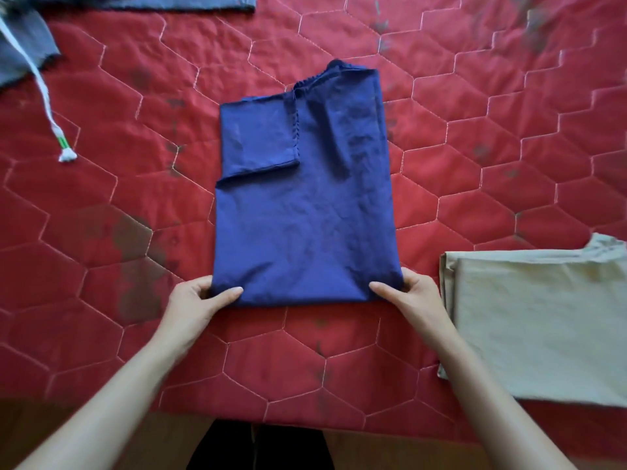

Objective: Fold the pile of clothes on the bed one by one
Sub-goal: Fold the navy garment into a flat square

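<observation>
In the middle of the bed point(101, 205), on its red quilted cover, a blue shirt point(305, 212) lies flat, folded into a tall narrow strip. Its long axis runs straight away from the person, with the collar end pointing to the far side and the bottom hem nearest the body. 1 sleeve is folded across the upper left part of the strip, its cuff edge lying crosswise.

The left hand point(195, 300) grips the near left corner of the shirt: the thumb lies on top of the cloth and the fingers curl under the edge. The right hand point(412, 295) holds the near right corner the same way, thumb on top, fingers tucked around the side. Both hands are narrowly closed in a pinch on the hem, and the hem rests on the cover between them.

Just beside the right hand, to the right of the shirt and apart from it, lies a folded beige garment point(543, 320). At the far left corner sits grey cloth point(23, 45) with a white drawstring point(44, 96) trailing onto the cover, well apart from the shirt. Another strip of grey fabric point(190, 1) lies along the top edge.
</observation>
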